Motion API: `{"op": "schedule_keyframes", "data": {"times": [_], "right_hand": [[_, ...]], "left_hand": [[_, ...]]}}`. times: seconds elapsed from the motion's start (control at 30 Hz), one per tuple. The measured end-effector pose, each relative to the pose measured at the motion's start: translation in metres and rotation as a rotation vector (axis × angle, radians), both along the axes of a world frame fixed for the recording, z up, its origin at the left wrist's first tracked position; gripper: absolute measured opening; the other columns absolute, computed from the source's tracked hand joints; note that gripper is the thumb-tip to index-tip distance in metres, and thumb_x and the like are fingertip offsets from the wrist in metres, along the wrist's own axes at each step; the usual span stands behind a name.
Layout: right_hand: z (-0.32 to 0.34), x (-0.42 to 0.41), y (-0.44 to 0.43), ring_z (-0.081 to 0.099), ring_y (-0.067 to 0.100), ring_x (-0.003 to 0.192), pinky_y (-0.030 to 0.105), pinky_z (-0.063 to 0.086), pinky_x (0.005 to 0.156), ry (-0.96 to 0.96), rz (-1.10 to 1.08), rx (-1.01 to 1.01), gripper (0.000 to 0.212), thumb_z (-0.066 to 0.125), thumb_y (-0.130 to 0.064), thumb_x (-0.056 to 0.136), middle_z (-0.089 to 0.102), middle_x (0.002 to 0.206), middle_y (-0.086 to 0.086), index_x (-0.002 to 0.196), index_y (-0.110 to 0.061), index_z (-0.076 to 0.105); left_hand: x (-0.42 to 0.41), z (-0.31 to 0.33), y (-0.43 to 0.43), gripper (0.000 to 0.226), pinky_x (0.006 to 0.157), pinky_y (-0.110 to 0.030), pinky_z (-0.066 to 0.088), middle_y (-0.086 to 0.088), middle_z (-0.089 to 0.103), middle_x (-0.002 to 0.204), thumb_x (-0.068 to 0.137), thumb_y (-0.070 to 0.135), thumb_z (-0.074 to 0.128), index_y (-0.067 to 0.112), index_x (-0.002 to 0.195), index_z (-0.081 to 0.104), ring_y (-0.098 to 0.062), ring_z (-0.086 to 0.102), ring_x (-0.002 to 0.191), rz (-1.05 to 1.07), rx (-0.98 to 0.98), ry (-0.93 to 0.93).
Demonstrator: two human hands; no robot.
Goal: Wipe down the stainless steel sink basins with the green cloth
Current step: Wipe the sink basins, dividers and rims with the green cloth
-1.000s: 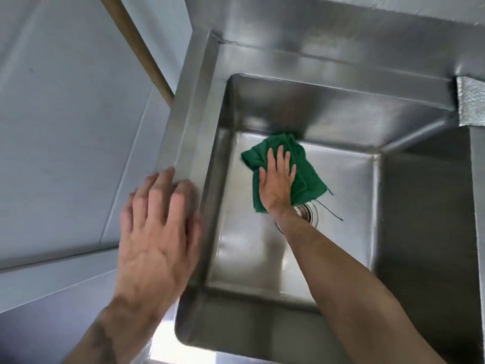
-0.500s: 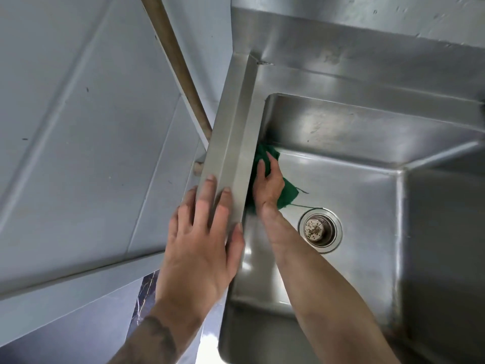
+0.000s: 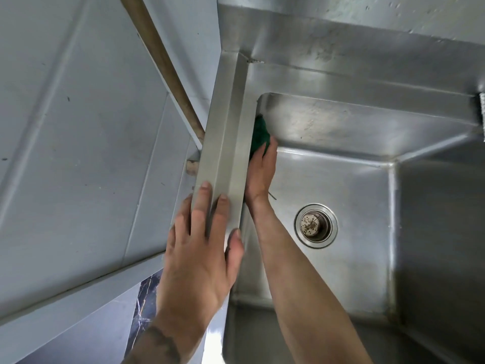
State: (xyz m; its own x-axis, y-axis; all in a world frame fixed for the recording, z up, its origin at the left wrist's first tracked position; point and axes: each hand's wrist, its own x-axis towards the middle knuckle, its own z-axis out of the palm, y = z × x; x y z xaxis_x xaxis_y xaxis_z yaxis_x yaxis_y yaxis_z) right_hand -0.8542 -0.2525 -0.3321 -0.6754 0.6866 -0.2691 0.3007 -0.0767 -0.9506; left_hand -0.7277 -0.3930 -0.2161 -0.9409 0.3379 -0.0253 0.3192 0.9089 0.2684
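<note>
The stainless steel sink basin (image 3: 341, 258) fills the right half of the view, with a round drain (image 3: 315, 226) in its floor. My right hand (image 3: 259, 174) reaches down inside and presses the green cloth (image 3: 259, 136) flat against the basin's left wall near the back corner. Most of the cloth is hidden behind the raised left rim (image 3: 225, 143); only a dark green patch shows above my fingers. My left hand (image 3: 199, 248) rests on top of that rim, fingers straight, thumb on the inner side.
A grey tiled wall (image 3: 78, 127) stands to the left of the sink. A brown pole (image 3: 162, 67) leans along it behind the rim. The sink's back ledge (image 3: 367, 69) runs across the top. A dark marbled floor patch (image 3: 147, 306) shows below.
My right hand has slid the cloth from the basin floor to the left wall and up toward the back corner. The view has shifted left. My left hand stays on the rim.
</note>
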Motion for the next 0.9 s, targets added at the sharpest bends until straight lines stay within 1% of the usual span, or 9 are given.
{"op": "schedule_keyframes", "data": {"times": [0.07,0.13,0.3,0.37,0.47,0.57,0.73,0.83,0.9], "right_hand": [[-0.003,-0.005,0.004,0.055,0.027,0.128,0.042,0.043,0.112,-0.117,0.078,-0.034,0.037,0.036,-0.013,0.111,0.059,0.138,0.009,0.145,-0.015,0.051],[0.004,-0.005,0.008,0.057,0.027,0.125,0.045,0.045,0.11,-0.118,0.098,-0.04,0.034,0.037,-0.016,0.111,0.062,0.135,0.007,0.141,-0.016,0.053],[0.029,0.012,0.002,0.057,-0.004,0.122,0.013,0.043,0.1,0.058,0.065,0.048,0.028,0.041,-0.04,0.107,0.063,0.127,-0.026,0.127,-0.055,0.052],[0.029,0.012,0.0,0.057,0.0,0.124,0.011,0.042,0.101,0.065,0.05,0.077,0.031,0.042,-0.031,0.107,0.063,0.129,-0.022,0.131,-0.047,0.054],[0.019,0.006,0.002,0.057,0.018,0.126,0.033,0.045,0.108,-0.043,0.094,0.032,0.033,0.04,-0.019,0.112,0.062,0.136,0.001,0.142,-0.021,0.054],[0.019,0.006,0.004,0.059,0.022,0.124,0.041,0.045,0.108,-0.187,0.124,-0.056,0.033,0.04,-0.031,0.112,0.061,0.133,0.001,0.143,-0.028,0.052],[0.032,0.022,0.0,0.059,0.009,0.126,0.042,0.047,0.111,-0.034,0.094,-0.05,0.028,0.045,-0.046,0.104,0.065,0.132,-0.016,0.13,-0.048,0.054],[0.029,0.013,0.001,0.058,0.015,0.128,0.044,0.046,0.113,-0.046,0.087,-0.067,0.032,0.041,-0.031,0.108,0.062,0.136,-0.006,0.138,-0.034,0.053],[0.025,0.001,0.004,0.059,0.021,0.126,0.046,0.046,0.112,-0.129,0.081,-0.123,0.033,0.041,-0.03,0.112,0.062,0.136,0.002,0.142,-0.024,0.052]], "left_hand": [[0.0,-0.001,-0.001,0.054,0.103,-0.064,0.054,-0.026,0.044,0.162,0.105,0.035,0.05,0.003,0.148,0.057,-0.054,0.05,0.139,0.002,0.019,-0.001],[-0.001,0.0,-0.001,0.055,0.098,-0.064,0.058,-0.024,0.043,0.162,0.105,0.037,0.048,0.005,0.149,0.056,-0.052,0.05,0.14,0.012,0.025,-0.011],[-0.003,0.004,0.001,0.055,0.094,-0.063,0.06,-0.022,0.04,0.164,0.106,0.041,0.043,0.009,0.151,0.05,-0.05,0.05,0.142,0.013,-0.003,-0.038],[-0.003,0.005,0.001,0.055,0.093,-0.062,0.062,-0.022,0.04,0.164,0.106,0.042,0.042,0.01,0.151,0.046,-0.049,0.05,0.142,0.004,-0.028,-0.038],[-0.002,0.004,0.001,0.055,0.087,-0.061,0.063,-0.021,0.04,0.164,0.105,0.041,0.044,0.011,0.151,0.047,-0.049,0.051,0.141,0.01,-0.03,-0.046],[-0.002,0.004,0.002,0.056,0.084,-0.06,0.064,-0.02,0.041,0.164,0.104,0.04,0.047,0.01,0.151,0.05,-0.048,0.052,0.14,0.01,-0.044,-0.055],[-0.002,0.004,0.002,0.057,0.08,-0.058,0.065,-0.02,0.039,0.165,0.105,0.042,0.044,0.011,0.152,0.048,-0.047,0.051,0.142,-0.003,-0.088,-0.06],[-0.003,0.002,0.002,0.056,0.081,-0.058,0.066,-0.02,0.04,0.165,0.105,0.041,0.044,0.011,0.152,0.048,-0.047,0.052,0.141,-0.001,-0.101,-0.047],[-0.003,-0.001,0.002,0.056,0.078,-0.058,0.066,-0.019,0.039,0.164,0.105,0.041,0.043,0.011,0.152,0.047,-0.047,0.053,0.14,-0.001,-0.097,-0.036]]}}
